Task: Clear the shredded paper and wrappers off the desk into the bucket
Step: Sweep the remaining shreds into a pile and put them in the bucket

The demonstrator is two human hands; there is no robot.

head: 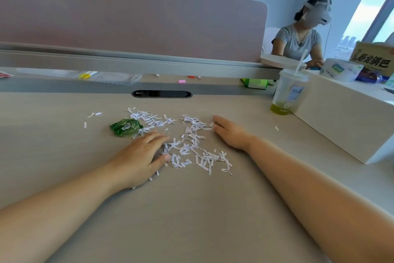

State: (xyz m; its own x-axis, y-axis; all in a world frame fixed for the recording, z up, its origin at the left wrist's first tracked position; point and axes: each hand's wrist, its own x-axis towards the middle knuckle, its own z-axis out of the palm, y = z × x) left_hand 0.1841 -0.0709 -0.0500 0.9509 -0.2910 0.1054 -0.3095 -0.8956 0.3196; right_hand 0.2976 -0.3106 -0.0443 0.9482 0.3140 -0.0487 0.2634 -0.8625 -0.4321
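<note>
White shredded paper point(189, 145) lies scattered across the middle of the beige desk point(191, 209). A crumpled green wrapper point(125, 127) sits at the left edge of the shreds. My left hand point(138, 158) rests palm down on the desk at the left side of the pile, fingers spread and touching the shreds, just below the wrapper. My right hand point(231, 132) lies flat on its edge at the right side of the pile, fingers together against the paper. Neither hand holds anything. No bucket is in view.
A plastic cup with a straw and green drink point(288, 92) stands at the right, beside a white box-like shelf point(345, 117) bearing packages. A pink divider point(128, 21) runs along the back, above a cable slot point(161, 93). A few stray shreds point(96, 114) lie left. A person sits beyond the divider.
</note>
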